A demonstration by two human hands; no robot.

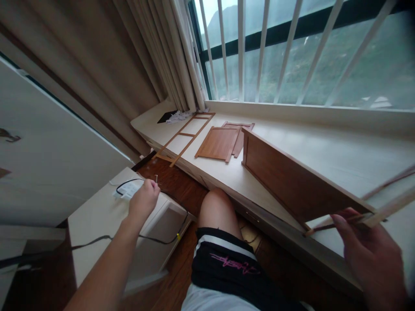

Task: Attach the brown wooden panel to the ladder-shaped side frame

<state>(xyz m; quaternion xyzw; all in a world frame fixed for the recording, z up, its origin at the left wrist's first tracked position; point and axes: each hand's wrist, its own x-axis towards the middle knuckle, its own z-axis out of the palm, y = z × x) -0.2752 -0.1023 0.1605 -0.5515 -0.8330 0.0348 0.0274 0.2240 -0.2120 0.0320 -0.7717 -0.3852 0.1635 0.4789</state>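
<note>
My left hand [145, 198] is closed, with a small bent metal piece, which looks like a hex key [156, 178], sticking up from the fingertips above the white cabinet. On the right, my right hand [369, 246] grips the near end of a wooden frame [389, 207], thumb on top; part of it runs out of view. A long brown wooden panel [285, 181] stands on its edge on the window ledge and meets the frame by that hand. Two flat wooden panels [218, 143] lie overlapping beyond it. A narrow ladder-like wooden frame [186, 134] extends past the ledge's edge.
The pale window ledge [223, 172] runs beneath a barred window [275, 52]. At left stands a white cabinet [94, 216] with a black cable [162, 239] hanging over it. A beige curtain [162, 47] hangs behind, near a dark sheet [166, 116] and crumpled white material [179, 115].
</note>
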